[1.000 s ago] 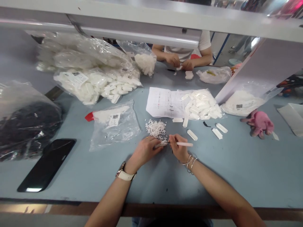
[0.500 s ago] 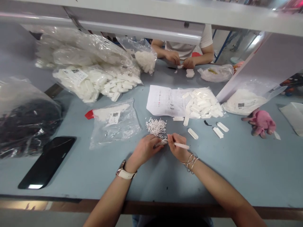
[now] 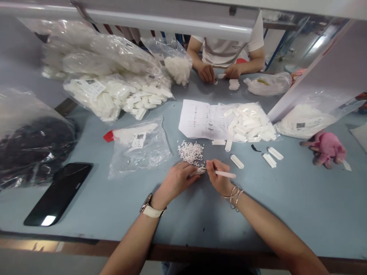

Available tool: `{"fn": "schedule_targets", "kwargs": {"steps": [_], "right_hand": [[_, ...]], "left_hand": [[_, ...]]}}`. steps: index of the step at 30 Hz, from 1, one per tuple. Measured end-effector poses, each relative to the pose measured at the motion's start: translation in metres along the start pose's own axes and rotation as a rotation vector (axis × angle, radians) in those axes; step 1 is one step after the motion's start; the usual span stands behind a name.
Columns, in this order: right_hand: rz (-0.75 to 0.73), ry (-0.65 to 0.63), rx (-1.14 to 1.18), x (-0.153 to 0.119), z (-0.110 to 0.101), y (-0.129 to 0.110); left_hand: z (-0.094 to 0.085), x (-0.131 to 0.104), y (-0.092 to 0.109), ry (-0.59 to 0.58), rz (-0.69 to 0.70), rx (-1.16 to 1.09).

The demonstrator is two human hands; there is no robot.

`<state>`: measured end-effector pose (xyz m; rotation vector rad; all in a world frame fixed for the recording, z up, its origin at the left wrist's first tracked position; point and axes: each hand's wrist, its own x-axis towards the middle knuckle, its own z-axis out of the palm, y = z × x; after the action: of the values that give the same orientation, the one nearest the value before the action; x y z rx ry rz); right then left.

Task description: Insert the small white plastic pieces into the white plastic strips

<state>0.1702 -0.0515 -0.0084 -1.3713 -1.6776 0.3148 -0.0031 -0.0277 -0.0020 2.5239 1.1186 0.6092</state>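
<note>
My left hand [image 3: 179,178] rests on the table with its fingers closed around a small white plastic strip [image 3: 197,172], which has a row of small marks or slots along it. My right hand [image 3: 219,176] pinches a slim pale-pink pen-shaped tool [image 3: 226,174]. Its thin dark tip points at the strip's right end; whether it touches cannot be made out. Just beyond the fingers lies a pile of tiny white rod-shaped pieces [image 3: 190,152], some scattered close to the strip. Several white plastic housings [image 3: 236,161] lie to the right of my right hand.
A printed sheet [image 3: 197,118] lies partly under a bag of white parts [image 3: 249,124]. Left are a flat clear bag [image 3: 140,149], large bags of parts [image 3: 114,99] and a black phone [image 3: 59,194]. A pink plush toy [image 3: 329,149] sits right. Opposite, a co-worker's hands [image 3: 206,72] handle small parts.
My right hand and the tool have shifted slightly right, away from the strip. My left hand keeps its hold. The view has tilted a little, and the co-worker's hands have moved apart.
</note>
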Motion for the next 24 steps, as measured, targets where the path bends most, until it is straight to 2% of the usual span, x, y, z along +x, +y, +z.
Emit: {"fn": "schedule_targets", "kwargs": {"steps": [6,11,16,24], "right_hand": [[-0.047,-0.029,0.028,-0.0004,-0.0051,-0.0048],[-0.007,0.006,0.061,0.0001,-0.0038,-0.0027],[-0.012,-0.011,0.029,0.0033,-0.0001,-0.0002],[-0.01,0.004,0.104,0.0002,-0.0031,-0.0025]], "left_hand": [[0.0006,-0.0007,-0.0014,0.019,-0.006,0.007],[0.0012,-0.0015,-0.0033,0.017,-0.003,0.006],[0.0019,-0.0016,-0.0046,-0.004,-0.003,0.006],[-0.0008,-0.0009,-0.0034,0.0,-0.028,0.009]]}}
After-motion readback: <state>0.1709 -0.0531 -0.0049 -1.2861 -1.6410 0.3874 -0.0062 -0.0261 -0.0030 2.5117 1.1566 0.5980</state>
